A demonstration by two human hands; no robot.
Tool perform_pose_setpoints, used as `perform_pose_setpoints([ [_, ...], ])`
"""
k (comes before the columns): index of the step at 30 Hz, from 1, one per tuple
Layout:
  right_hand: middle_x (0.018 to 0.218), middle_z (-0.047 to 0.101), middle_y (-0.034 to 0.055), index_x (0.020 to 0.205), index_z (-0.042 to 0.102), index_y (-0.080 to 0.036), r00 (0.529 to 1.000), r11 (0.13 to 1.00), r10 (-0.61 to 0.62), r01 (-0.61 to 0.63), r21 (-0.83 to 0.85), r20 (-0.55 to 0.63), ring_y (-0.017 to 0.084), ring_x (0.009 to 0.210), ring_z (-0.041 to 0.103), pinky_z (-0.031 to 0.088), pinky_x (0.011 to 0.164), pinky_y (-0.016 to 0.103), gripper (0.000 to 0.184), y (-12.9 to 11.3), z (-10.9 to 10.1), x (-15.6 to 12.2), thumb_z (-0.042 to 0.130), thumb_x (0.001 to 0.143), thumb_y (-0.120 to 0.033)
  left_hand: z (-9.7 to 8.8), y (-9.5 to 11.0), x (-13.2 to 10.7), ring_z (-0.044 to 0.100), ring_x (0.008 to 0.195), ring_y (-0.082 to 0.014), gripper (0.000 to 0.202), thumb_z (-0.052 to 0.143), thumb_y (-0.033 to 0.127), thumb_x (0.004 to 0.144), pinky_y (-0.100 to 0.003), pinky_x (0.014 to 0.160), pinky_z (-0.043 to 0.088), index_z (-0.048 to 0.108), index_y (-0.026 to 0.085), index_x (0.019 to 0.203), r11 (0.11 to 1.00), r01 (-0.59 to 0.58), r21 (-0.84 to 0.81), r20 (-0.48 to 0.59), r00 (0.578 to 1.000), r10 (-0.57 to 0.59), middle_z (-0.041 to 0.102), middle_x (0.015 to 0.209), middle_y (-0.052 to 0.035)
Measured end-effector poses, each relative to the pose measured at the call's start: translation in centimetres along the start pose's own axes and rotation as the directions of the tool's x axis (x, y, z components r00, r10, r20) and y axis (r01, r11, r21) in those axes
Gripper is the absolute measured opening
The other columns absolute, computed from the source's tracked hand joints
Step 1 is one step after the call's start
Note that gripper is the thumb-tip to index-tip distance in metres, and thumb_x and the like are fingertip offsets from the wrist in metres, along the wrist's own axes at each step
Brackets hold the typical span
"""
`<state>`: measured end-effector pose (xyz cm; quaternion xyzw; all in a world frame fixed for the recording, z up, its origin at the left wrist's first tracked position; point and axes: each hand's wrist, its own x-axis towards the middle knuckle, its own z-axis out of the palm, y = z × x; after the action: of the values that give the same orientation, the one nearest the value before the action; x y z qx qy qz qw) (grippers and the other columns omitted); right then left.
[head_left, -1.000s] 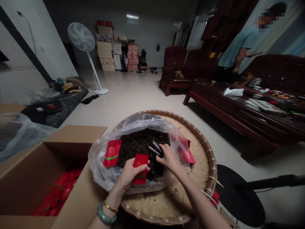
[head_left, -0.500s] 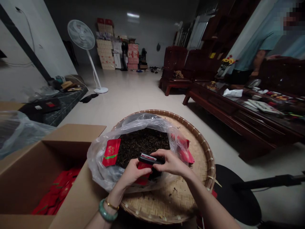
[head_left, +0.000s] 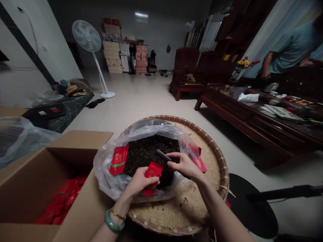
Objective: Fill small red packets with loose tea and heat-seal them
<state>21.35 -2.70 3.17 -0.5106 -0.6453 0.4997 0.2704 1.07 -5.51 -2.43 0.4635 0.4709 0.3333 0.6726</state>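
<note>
My left hand [head_left: 141, 182] pinches a red tea packet [head_left: 153, 170] with gold lettering and a green band. My right hand [head_left: 185, 164] grips a slim black tool with a silver strip [head_left: 163, 155], stapler-like in shape, just above and to the right of the packet and apart from it. Both hands hover over loose dark tea leaves [head_left: 148, 148] in an open clear plastic bag [head_left: 104, 183]. Several more red packets [head_left: 119, 160] lie in a stack at the left inside the bag. Another group of red packets [head_left: 200, 161] rests at its right side.
The bag sits on a round woven bamboo tray [head_left: 202, 134]. At the left, an open cardboard box [head_left: 83, 139] holds several red packets [head_left: 64, 201]. A white standing fan [head_left: 87, 37], a dark wooden table [head_left: 239, 117] and a person [head_left: 287, 50] are farther off.
The black tool has come off the packet's upper end and moved slightly up and right with my right hand. The packet now shows its front. The other person has leaned over.
</note>
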Motion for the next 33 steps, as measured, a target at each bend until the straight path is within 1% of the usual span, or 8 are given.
perform_pose_setpoints([
  [5,0.097,0.071,0.0042,0.102,0.07,-0.017,0.994,0.988,-0.103,0.105,-0.112,0.019,0.021,0.085,0.062,0.047,0.071,0.028,0.035,0.3,0.5,-0.4,0.063,0.067,-0.022,0.3,0.6,-0.3,0.063,0.058,-0.0161,0.032,0.076,0.032,0.057,-0.025,0.058,0.047,0.063,0.01,0.077,0.999,-0.02,0.046,-0.039,0.999,0.022,0.07,0.066,-0.0056],
  [10,0.093,0.072,0.0049,0.097,0.071,-0.018,0.983,0.969,-0.182,0.179,-0.17,0.001,0.021,0.084,0.063,0.047,0.074,0.029,0.029,0.8,1.7,-0.3,0.062,0.07,-0.019,0.6,1.1,-0.4,0.064,0.058,-0.0163,0.032,0.076,0.031,0.057,-0.025,0.057,0.048,0.064,0.01,0.077,0.999,-0.009,0.048,-0.054,0.998,0.011,0.07,0.065,-0.0052],
  [15,0.094,0.071,0.005,0.098,0.07,-0.018,0.98,0.962,-0.199,0.199,-0.189,0.019,0.021,0.084,0.063,0.047,0.073,0.028,0.029,0.7,1.2,-0.5,0.064,0.069,-0.021,0.4,0.8,-0.2,0.067,0.063,-0.0191,0.034,0.078,0.028,0.055,-0.028,0.06,0.051,0.065,0.01,0.08,1.0,0.001,0.016,-0.047,0.999,0.0,0.071,0.068,-0.0054],
  [22,0.093,0.072,0.0056,0.097,0.07,-0.017,0.976,0.957,-0.217,0.213,-0.197,0.0,0.021,0.083,0.063,0.047,0.073,0.03,0.027,0.7,1.3,-1.3,0.063,0.071,-0.022,0.9,1.2,-0.8,0.065,0.057,-0.0167,0.028,0.077,0.026,0.055,-0.026,0.058,0.05,0.066,0.01,0.076,0.998,-0.037,0.052,-0.031,0.999,0.039,0.071,0.064,-0.0041],
  [26,0.092,0.072,0.0054,0.099,0.069,-0.016,0.982,0.976,-0.19,0.187,-0.113,-0.018,0.021,0.083,0.064,0.049,0.074,0.032,0.03,1.0,0.9,-2.0,0.062,0.071,-0.025,1.2,1.5,-1.2,0.064,0.056,-0.0165,0.026,0.076,0.026,0.056,-0.026,0.057,0.049,0.066,0.01,0.074,0.996,-0.037,0.078,-0.017,0.999,0.038,0.07,0.063,-0.0037],
  [29,0.094,0.071,0.0074,0.105,0.066,-0.013,0.983,0.987,-0.142,0.131,-0.093,-0.118,0.022,0.082,0.064,0.05,0.074,0.034,0.037,2.3,0.3,-2.5,0.061,0.072,-0.031,1.2,1.3,-1.5,0.064,0.056,-0.0165,0.026,0.076,0.027,0.056,-0.026,0.057,0.048,0.064,0.01,0.073,0.996,-0.05,0.079,-0.023,0.998,0.052,0.07,0.063,-0.0037],
  [31,0.099,0.07,0.0105,0.106,0.065,-0.012,0.964,0.975,-0.142,0.097,-0.198,-0.225,0.024,0.087,0.064,0.049,0.078,0.037,0.041,3.7,0.1,-2.7,0.063,0.07,-0.031,1.3,1.1,-1.6,0.064,0.057,-0.0166,0.028,0.077,0.028,0.056,-0.026,0.058,0.048,0.064,0.01,0.074,0.996,-0.072,0.049,-0.043,0.996,0.074,0.07,0.065,-0.0041],
  [33,0.101,0.069,0.0123,0.105,0.066,-0.013,0.949,0.941,-0.162,0.065,-0.332,-0.272,0.026,0.09,0.063,0.048,0.08,0.039,0.041,5.1,0.3,-2.7,0.065,0.067,-0.028,1.4,0.9,-1.8,0.065,0.059,-0.0167,0.031,0.077,0.03,0.056,-0.026,0.059,0.048,0.064,0.01,0.076,0.996,-0.094,0.008,-0.064,0.993,0.095,0.07,0.067,-0.0044],
])
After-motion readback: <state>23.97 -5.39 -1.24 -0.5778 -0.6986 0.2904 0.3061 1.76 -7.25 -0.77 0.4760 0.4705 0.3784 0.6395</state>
